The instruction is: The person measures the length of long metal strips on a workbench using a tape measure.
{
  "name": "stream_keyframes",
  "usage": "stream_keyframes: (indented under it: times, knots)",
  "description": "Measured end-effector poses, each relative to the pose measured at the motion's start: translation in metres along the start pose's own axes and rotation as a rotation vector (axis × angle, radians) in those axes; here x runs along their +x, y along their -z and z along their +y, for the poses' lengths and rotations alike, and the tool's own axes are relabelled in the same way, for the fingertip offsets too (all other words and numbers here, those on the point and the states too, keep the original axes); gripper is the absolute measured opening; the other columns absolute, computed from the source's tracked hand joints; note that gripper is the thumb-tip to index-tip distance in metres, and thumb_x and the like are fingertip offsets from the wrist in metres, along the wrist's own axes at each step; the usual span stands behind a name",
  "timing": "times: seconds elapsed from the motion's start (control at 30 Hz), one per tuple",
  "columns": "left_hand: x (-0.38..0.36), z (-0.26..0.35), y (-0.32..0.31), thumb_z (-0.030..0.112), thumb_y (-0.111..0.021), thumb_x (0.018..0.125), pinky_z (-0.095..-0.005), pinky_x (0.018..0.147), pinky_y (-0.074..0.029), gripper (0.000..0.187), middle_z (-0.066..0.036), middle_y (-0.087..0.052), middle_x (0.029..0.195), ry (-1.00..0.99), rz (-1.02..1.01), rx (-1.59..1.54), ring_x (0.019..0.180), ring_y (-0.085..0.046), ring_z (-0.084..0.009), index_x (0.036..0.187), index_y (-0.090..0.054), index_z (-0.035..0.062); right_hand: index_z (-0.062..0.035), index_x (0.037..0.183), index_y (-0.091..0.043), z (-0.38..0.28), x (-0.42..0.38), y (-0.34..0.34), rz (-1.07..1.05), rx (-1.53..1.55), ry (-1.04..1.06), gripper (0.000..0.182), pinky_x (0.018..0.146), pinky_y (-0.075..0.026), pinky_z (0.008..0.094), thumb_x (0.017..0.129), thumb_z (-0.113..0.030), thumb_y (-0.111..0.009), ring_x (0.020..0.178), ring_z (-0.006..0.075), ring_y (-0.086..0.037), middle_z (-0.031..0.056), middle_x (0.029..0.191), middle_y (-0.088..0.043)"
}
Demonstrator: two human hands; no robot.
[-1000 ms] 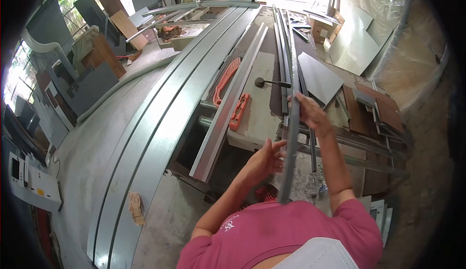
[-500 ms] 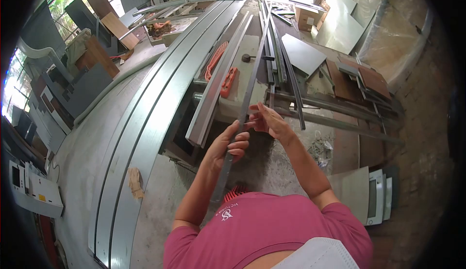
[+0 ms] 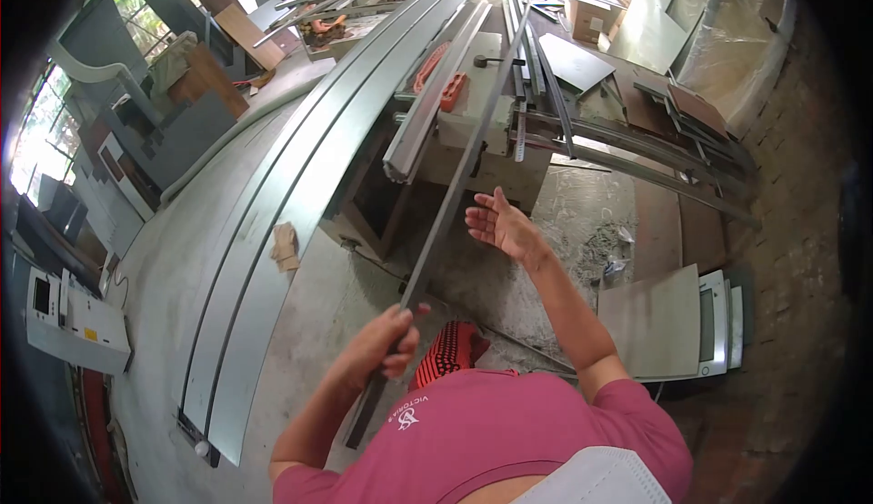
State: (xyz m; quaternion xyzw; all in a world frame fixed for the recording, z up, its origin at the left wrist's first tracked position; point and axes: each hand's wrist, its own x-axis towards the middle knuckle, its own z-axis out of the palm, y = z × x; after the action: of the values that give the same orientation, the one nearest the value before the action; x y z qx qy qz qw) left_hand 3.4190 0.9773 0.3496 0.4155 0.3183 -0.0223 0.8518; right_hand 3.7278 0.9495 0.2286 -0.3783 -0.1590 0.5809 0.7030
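A long, thin dark grey metal bar (image 3: 447, 209) runs slantwise from the saw table's far end down toward my shirt. My left hand (image 3: 380, 344) is wrapped round the bar near its lower end, close to my body. To the right of the bar, my right hand (image 3: 506, 229) hangs in the air with fingers spread and nothing in it. The bar's upper part crosses over a black clamp-like piece (image 3: 502, 61) and lies beside several other dark bars (image 3: 553, 90).
A long sliding metal table (image 3: 300, 172) stretches along my left, with a beige glove-like piece (image 3: 285, 247) on it. Two orange push handles (image 3: 453, 91) lie beside pale profiles (image 3: 436, 95). Rails (image 3: 637, 163) and boards (image 3: 650, 322) stand right. Below is a red-and-black patterned item (image 3: 447, 355).
My left hand has moved down and left toward my body, and the bar has come with it. My right hand, earlier close beside the bar, is now farther from it with fingers spread.
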Motion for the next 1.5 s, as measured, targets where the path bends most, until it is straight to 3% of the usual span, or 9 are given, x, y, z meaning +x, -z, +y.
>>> stream_keyframes:
  times: [0.23, 0.33, 0.4, 0.43, 0.63, 0.73, 1.03, 1.27, 1.5]
  knots:
    - [-0.112, -0.114, 0.053, 0.023, -0.049, 0.093, -0.0218, 0.038, -0.029, 0.037, 0.002, -0.042, 0.065, -0.099, 0.222, 0.49, 0.046, -0.035, -0.0043, 0.123, -0.037, 0.0052, -0.0065, 0.104, -0.046, 0.044, 0.04, -0.032, -0.028, 0.207, -0.029, 0.062, 0.082, -0.05, 0.0441, 0.076, -0.06, -0.058, 0.096, 0.0294, -0.059, 0.0156, 0.101, -0.058]
    - [-0.158, -0.147, 0.078, 0.024, -0.051, 0.093, -0.0201, 0.053, -0.037, 0.037, 0.0, -0.049, 0.076, -0.048, 0.294, 0.531, 0.062, -0.043, -0.0045, 0.122, -0.042, 0.0026, -0.0065, 0.101, -0.045, 0.073, 0.028, -0.062, 0.032, 0.266, 0.03, 0.057, 0.079, -0.052, 0.0441, 0.077, -0.056, -0.06, 0.093, 0.0308, -0.061, 0.0175, 0.1, -0.058]
    - [-0.172, -0.187, 0.109, 0.025, -0.052, 0.092, -0.0271, 0.065, -0.045, 0.044, -0.006, -0.056, 0.081, -0.292, 0.29, 0.663, 0.071, -0.052, -0.0126, 0.126, -0.04, 0.0001, -0.0062, 0.1, -0.045, 0.091, 0.014, -0.081, 0.053, 0.277, 0.048, 0.053, 0.078, -0.053, 0.0439, 0.079, -0.053, -0.06, 0.091, 0.0313, -0.061, 0.0183, 0.1, -0.058]
    - [-0.184, -0.2, 0.121, 0.024, -0.054, 0.091, -0.0276, 0.078, -0.043, 0.042, -0.008, -0.058, 0.092, -0.191, 0.317, 0.607, 0.086, -0.052, -0.0135, 0.125, -0.043, 0.0013, -0.0059, 0.1, -0.045, 0.103, 0.006, -0.09, 0.078, 0.233, 0.024, 0.047, 0.077, -0.054, 0.0436, 0.083, -0.047, -0.058, 0.09, 0.0311, -0.062, 0.0181, 0.099, -0.058]
    - [-0.265, -0.287, 0.212, 0.035, -0.055, 0.088, -0.035, 0.083, -0.044, 0.056, -0.021, -0.058, 0.106, 0.149, 0.403, 0.826, 0.097, -0.058, -0.0301, 0.134, -0.035, 0.0105, -0.005, 0.1, -0.042, 0.218, -0.048, -0.153, 0.134, 0.046, -0.011, 0.027, 0.075, -0.055, 0.043, 0.092, -0.03, -0.05, 0.088, 0.0288, -0.062, 0.0166, 0.097, -0.059]
    - [-0.316, -0.315, 0.251, 0.04, -0.054, 0.085, -0.0413, 0.086, -0.042, 0.067, -0.025, -0.05, 0.114, 0.06, 0.387, 1.085, 0.103, -0.051, -0.0398, 0.138, -0.026, 0.0095, -0.0061, 0.104, -0.042, 0.288, -0.071, -0.188, 0.177, -0.037, -0.008, 0.024, 0.075, -0.054, 0.0423, 0.093, -0.026, -0.049, 0.087, 0.027, -0.063, 0.0142, 0.096, -0.058]
    - [-0.329, -0.31, 0.254, 0.032, -0.06, 0.084, -0.0431, 0.083, -0.043, 0.075, -0.021, -0.044, 0.114, -0.303, 0.655, 1.189, 0.104, -0.049, -0.0389, 0.14, -0.018, 0.0057, -0.0067, 0.109, -0.04, 0.419, -0.176, -0.296, 0.169, -0.194, -0.067, 0.028, 0.076, -0.052, 0.0391, 0.092, -0.027, -0.05, 0.088, 0.0233, -0.062, 0.0119, 0.098, -0.058]
    - [-0.333, -0.346, 0.245, 0.035, -0.06, 0.084, -0.043, 0.08, -0.045, 0.071, -0.021, -0.053, 0.114, -0.257, 0.776, 1.112, 0.097, -0.056, -0.0386, 0.139, -0.023, 0.011, -0.0063, 0.116, -0.038, 0.461, -0.269, -0.337, -0.071, -0.35, -0.275, 0.038, 0.084, -0.047, 0.0364, 0.092, -0.033, -0.051, 0.102, 0.0221, -0.055, 0.0102, 0.11, -0.054]
    - [-0.391, -0.383, 0.218, 0.035, -0.06, 0.084, -0.0416, 0.07, -0.047, 0.041, -0.02, -0.063, 0.084, -0.13, 0.817, 0.829, 0.081, -0.063, -0.0357, 0.109, -0.053, 0.0038, -0.0133, 0.121, -0.04, 0.465, -0.285, -0.289, -0.069, -0.156, -0.318, 0.05, 0.085, -0.044, 0.0374, 0.088, -0.049, -0.051, 0.103, 0.0197, -0.051, 0.0065, 0.112, -0.052]
